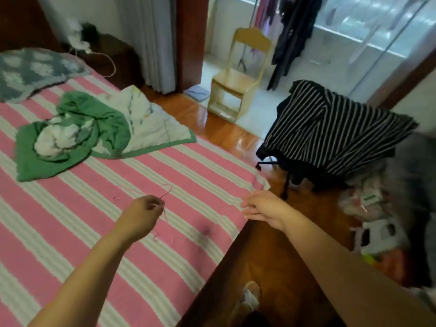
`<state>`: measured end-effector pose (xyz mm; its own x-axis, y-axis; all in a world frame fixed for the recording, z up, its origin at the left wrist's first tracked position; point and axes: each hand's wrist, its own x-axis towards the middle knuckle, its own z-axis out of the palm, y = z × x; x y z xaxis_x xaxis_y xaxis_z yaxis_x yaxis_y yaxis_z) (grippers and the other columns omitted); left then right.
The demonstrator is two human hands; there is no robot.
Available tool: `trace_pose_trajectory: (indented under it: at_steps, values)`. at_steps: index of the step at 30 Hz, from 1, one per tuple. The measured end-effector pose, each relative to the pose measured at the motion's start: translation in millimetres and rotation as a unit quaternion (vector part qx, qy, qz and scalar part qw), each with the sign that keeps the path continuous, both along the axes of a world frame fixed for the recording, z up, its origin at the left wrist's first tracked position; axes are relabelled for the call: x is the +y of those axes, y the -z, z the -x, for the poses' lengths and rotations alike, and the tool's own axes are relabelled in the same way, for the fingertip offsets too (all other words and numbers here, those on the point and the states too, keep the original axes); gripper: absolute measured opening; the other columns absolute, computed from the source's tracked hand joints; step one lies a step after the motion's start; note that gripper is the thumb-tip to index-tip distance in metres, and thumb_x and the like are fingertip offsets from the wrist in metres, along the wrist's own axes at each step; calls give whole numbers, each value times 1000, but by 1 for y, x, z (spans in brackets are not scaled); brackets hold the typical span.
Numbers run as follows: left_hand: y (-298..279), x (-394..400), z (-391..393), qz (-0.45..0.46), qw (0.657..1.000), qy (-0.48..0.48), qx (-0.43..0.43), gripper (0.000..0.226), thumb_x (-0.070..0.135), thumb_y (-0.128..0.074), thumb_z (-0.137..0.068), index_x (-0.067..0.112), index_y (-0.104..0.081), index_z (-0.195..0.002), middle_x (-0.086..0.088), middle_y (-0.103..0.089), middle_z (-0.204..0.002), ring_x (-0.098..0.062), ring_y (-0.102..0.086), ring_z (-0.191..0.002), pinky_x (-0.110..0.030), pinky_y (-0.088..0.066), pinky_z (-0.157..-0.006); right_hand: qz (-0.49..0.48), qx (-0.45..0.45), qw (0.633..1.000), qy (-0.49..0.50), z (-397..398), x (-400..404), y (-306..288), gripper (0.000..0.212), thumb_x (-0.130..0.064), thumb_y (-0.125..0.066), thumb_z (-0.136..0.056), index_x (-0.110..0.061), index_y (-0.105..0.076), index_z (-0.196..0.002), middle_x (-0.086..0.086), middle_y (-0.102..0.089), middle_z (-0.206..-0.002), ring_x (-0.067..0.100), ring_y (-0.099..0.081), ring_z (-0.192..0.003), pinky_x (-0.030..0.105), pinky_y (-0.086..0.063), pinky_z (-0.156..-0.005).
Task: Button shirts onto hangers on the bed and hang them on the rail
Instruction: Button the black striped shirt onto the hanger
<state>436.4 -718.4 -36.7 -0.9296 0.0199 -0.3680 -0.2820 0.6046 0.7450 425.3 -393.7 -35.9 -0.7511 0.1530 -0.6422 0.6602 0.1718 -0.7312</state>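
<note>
I see the left hand (pixel 141 214) pinching a thin pink hanger (pixel 165 193) above the bed (pixel 70 232), right hand (pixel 262 206) at the bed's right edge, fingers loosely spread, holding nothing

Daylit from the bright, washed-out window (pixel 368 22) at upper right — glare on the wooden floor (pixel 238 135), soft shadows, overall motion blur — worst at the right edge, with wide-angle bending toward the borders.

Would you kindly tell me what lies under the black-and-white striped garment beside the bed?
Under the black-and-white striped garment only thin black legs show, standing on the wooden floor; the garment covers whatever they carry.
</note>
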Motion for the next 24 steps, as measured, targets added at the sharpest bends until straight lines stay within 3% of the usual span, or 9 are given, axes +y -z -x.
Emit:
trace_pose_trajectory:
  at_steps: [4,7,10,15,21,24]
  values:
    - [-75,127,68,-28,991,86,102,17,23,-56,-103,23,-69,-113,1,-69,-105,-20,-66,-97,-34,-47,-77,-1,120,992,38,27,108,-73,21,-9,-54,-102,-7,-69,-116,15,-73,-111,26,-72,-98,38,-58,-94]
    - [-108,244,97,-106,978,102,146,12,20,-61,-100,18,-72,-100,-1,-73,-93,-21,-70,-88,-38,-52,-82,5,181,980,83,29,203,-107,21,-10,-51,-104,-9,-70,-111,12,-75,-106,23,-71,-94,36,-58,-92]
    - [-112,358,108,-162,971,131,116,12,20,-65,-98,14,-74,-91,-3,-76,-86,-25,-72,-85,-44,-54,-84,14,180,973,144,24,303,-113,19,-10,-54,-102,-10,-72,-107,11,-77,-102,22,-73,-90,35,-60,-87]
    - [-115,488,139,-158,966,182,90,22,17,-64,-100,26,-75,-83,2,-72,-75,-23,-68,-76,-37,-50,-71,-15,153,954,257,26,445,-114,14,-7,-58,-99,-7,-71,-104,17,-74,-106,26,-71,-92,33,-58,-81]
    - [-115,576,204,-158,963,209,64,17,32,-61,-101,39,-74,-92,3,-74,-92,-20,-70,-92,-44,-53,-88,4,176,936,304,80,527,-109,13,-8,-58,-100,-6,-69,-106,13,-73,-99,22,-68,-85,30,-58,-77]
    - [-103,611,238,-157,963,214,43,15,28,-61,-101,30,-76,-97,-1,-75,-93,-21,-71,-92,-43,-56,-88,-6,156,945,287,119,555,-91,14,-8,-57,-99,-8,-70,-104,12,-74,-99,20,-69,-79,30,-61,-75]
